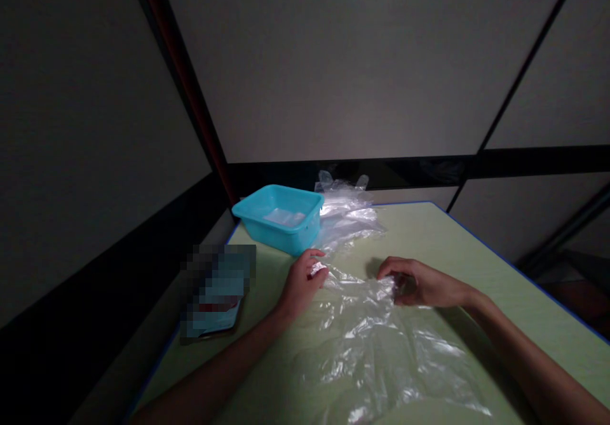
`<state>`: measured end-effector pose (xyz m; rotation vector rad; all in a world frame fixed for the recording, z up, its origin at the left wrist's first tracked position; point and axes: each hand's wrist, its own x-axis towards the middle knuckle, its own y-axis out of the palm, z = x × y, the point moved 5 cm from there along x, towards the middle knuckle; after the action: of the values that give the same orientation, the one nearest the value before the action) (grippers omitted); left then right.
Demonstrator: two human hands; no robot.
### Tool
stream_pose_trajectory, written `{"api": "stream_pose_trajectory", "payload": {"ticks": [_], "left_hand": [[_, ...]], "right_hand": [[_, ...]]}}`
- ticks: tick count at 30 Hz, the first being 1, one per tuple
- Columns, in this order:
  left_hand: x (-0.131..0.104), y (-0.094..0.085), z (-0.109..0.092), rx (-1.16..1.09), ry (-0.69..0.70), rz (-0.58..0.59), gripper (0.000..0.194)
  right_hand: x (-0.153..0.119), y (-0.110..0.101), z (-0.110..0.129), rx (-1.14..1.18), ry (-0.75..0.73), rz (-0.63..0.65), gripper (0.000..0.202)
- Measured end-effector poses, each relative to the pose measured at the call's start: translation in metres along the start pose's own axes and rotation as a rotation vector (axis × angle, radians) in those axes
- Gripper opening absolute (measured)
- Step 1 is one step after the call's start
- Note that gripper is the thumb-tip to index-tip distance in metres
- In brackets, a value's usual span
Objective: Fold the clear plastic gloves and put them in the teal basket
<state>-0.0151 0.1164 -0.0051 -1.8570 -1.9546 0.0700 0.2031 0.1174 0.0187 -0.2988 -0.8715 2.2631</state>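
A clear, crinkled plastic sheet or bag point(376, 342) lies spread over the near middle of the table. My left hand point(305, 280) grips its far left corner between thumb and fingers. At the far right corner, my right hand point(415, 281) has its fingers curled round the gathered plastic edge. Just beyond my left hand stands a turquoise plastic basin point(290, 234) with some clear plastic inside. Beside the basin, on its right, is a loose pile of clear plastic point(350, 215), with glove-like finger shapes at its top.
The pale green table point(419, 222) has a blue edge. A phone-like device point(222, 301), partly blurred out, lies at the left edge. Behind the table rises a grey panelled wall point(343, 63) with dark strips.
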Motion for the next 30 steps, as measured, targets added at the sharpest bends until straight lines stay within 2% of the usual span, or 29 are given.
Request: {"api": "stream_pose_trajectory", "payload": {"ticks": [3, 5, 7, 8, 10, 11, 13, 15, 18, 24, 27, 30], "left_hand": [[-0.005, -0.006, -0.016, 0.132, 0.133, -0.124, 0.02], [-0.019, 0.0, -0.039, 0.242, 0.323, -0.087, 0.021], [-0.04, 0.017, -0.062, 0.328, 0.482, 0.122, 0.016], [-0.053, 0.029, -0.071, 0.376, 0.536, 0.281, 0.015], [-0.078, 0.048, -0.082, 0.455, 0.603, 0.548, 0.012], [-0.088, 0.055, -0.085, 0.479, 0.607, 0.643, 0.014], [-0.101, 0.063, -0.085, 0.52, 0.605, 0.773, 0.032], [-0.106, 0.066, -0.083, 0.539, 0.6, 0.837, 0.046], [-0.104, 0.065, -0.08, 0.524, 0.591, 0.879, 0.053], [-0.101, 0.062, -0.086, 0.463, 0.548, 0.936, 0.054], [-0.089, 0.055, -0.083, 0.477, 0.498, 0.858, 0.051], [-0.069, 0.044, -0.071, 0.566, 0.476, 0.769, 0.056]], "right_hand": [[0.003, 0.001, 0.004, -0.089, -0.045, -0.038, 0.01], [0.005, 0.003, 0.007, -0.134, -0.072, -0.066, 0.004], [0.005, 0.004, 0.008, -0.152, -0.068, -0.091, 0.008], [0.005, 0.005, 0.008, -0.146, -0.047, -0.098, 0.009], [0.005, 0.007, 0.005, -0.104, 0.014, -0.102, 0.009], [0.005, 0.008, 0.003, -0.073, 0.044, -0.103, 0.01], [0.004, 0.008, 0.001, -0.008, 0.092, -0.114, 0.011], [0.004, 0.007, -0.003, 0.034, 0.119, -0.144, 0.011], [0.004, 0.002, -0.011, 0.006, 0.146, -0.215, 0.011], [-0.001, -0.018, -0.024, -0.237, 0.199, -0.433, 0.01], [-0.002, -0.022, -0.02, -0.322, 0.222, -0.455, 0.01], [-0.002, -0.019, -0.011, -0.35, 0.214, -0.434, 0.011]]}}
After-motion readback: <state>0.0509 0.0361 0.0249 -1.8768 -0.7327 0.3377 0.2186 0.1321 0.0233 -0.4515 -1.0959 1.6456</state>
